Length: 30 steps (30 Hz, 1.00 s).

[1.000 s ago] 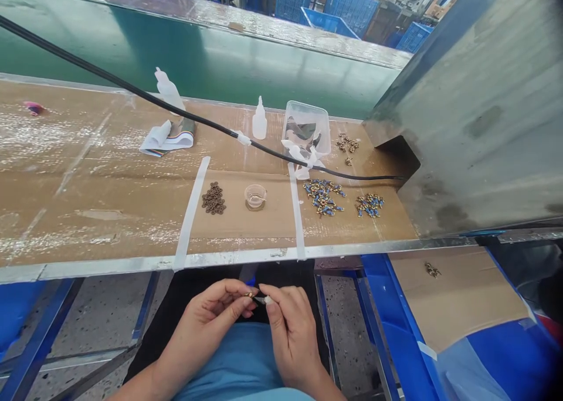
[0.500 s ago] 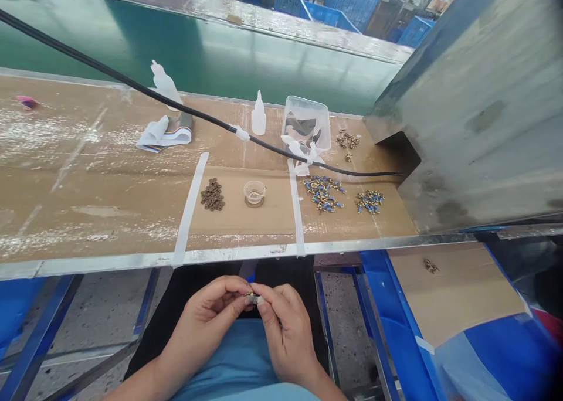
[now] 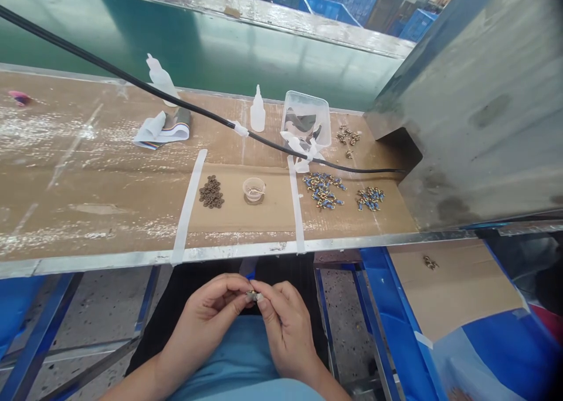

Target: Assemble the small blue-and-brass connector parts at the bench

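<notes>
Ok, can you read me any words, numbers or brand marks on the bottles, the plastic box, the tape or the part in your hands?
Nothing can be read. The squeeze bottle by the clear plastic box, the other squeeze bottle and the white tape strip show no legible marks. The small metal part between the left hand and the right hand is too small to tell.

A small terminal (image 3: 254,296) sits between the hands (image 3: 285,328); ahead of them runs the tabletop (image 3: 88,201); on it, straight ahead, lie a heap of washers (image 3: 212,191) and a small cup (image 3: 254,190); further right, loose terminals (image 3: 323,190); behind those, a plastic tub (image 3: 305,119); a cardboard sheet (image 3: 453,289) lies right of the hands.
</notes>
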### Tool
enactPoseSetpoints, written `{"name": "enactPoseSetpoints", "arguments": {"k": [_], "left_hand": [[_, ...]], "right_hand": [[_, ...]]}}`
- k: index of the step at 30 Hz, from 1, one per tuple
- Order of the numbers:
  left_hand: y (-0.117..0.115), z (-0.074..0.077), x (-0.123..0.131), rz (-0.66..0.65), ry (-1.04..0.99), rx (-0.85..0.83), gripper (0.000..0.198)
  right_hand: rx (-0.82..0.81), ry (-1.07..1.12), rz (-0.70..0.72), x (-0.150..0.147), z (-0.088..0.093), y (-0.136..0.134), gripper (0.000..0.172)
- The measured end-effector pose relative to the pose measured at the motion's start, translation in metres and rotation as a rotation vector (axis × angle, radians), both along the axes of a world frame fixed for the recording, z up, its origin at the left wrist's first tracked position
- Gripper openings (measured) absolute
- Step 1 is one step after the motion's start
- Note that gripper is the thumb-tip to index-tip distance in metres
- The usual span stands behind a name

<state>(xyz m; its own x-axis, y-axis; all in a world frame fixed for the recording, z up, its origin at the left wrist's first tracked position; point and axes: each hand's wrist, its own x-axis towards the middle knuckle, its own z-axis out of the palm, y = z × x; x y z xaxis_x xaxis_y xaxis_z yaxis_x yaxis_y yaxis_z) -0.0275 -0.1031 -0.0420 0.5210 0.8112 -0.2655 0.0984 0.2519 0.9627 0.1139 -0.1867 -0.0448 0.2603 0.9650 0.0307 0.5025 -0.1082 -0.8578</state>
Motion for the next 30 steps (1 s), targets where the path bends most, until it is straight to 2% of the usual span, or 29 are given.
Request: {"name": "enactPoseSetpoints", "arguments": {"k": [10,19,21,24,26,30], "left_hand": [[0.000,0.004,0.000,-0.022,0.063,0.119,0.011],[0.002,0.005,0.000,-0.021,0.070,0.107,0.009],[0.001,0.008,-0.001,-0.046,0.051,0.112,0.008],[0.000,0.011,-0.001,-0.141,0.019,0.121,0.009],[-0.001,0.010,0.000,-0.140,-0.005,0.069,0.008],[0.000,0.004,0.002,-0.018,-0.028,-0.112,0.004]], "right_hand": [[0.017,0.007,-0.005,-0.003,-0.004,-0.003,0.032],[0.051,0.009,-0.032,-0.006,-0.005,-0.003,0.032],[0.031,0.046,-0.084,-0.003,-0.007,-0.003,0.031],[-0.040,0.121,-0.263,0.005,-0.013,-0.004,0.030],[-0.057,0.134,-0.322,0.010,-0.016,-0.007,0.030],[-0.045,0.151,-0.256,0.011,-0.016,-0.009,0.030]]}}
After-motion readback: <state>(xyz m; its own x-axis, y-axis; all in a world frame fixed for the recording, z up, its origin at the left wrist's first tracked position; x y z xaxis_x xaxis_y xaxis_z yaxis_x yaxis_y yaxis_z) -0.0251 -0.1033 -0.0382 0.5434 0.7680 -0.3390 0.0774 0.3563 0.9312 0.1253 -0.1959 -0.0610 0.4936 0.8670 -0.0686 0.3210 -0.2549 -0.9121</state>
